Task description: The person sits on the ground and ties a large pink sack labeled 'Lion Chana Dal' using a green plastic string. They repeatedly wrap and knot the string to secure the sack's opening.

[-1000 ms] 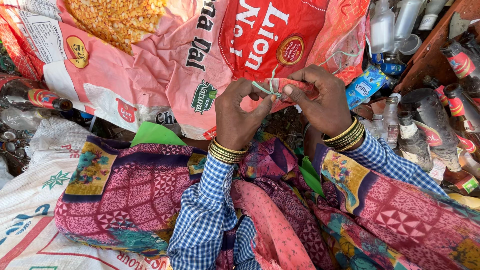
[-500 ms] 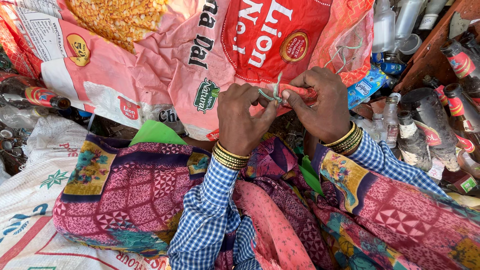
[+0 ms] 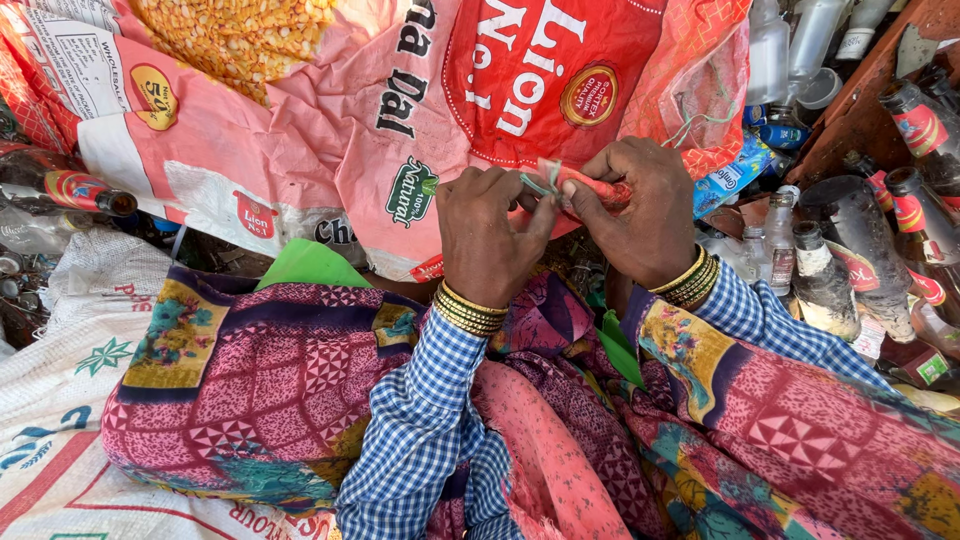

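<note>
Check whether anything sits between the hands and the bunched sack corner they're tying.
Nothing visible does. The left hand and right hand both pinch the bunched corner of the pink sack, with the pale string between their fingertips.

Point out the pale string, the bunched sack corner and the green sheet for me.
Pale string (image 3: 543, 181), head view: the loop beside the left thumb.
Bunched sack corner (image 3: 598, 188), head view: the red twisted part between both hands.
Green sheet (image 3: 312, 265), head view: its flat middle.

the sack (image 3: 400, 110) runs off the top edge; fingertips hide the string's (image 3: 543, 182) knot.
</note>
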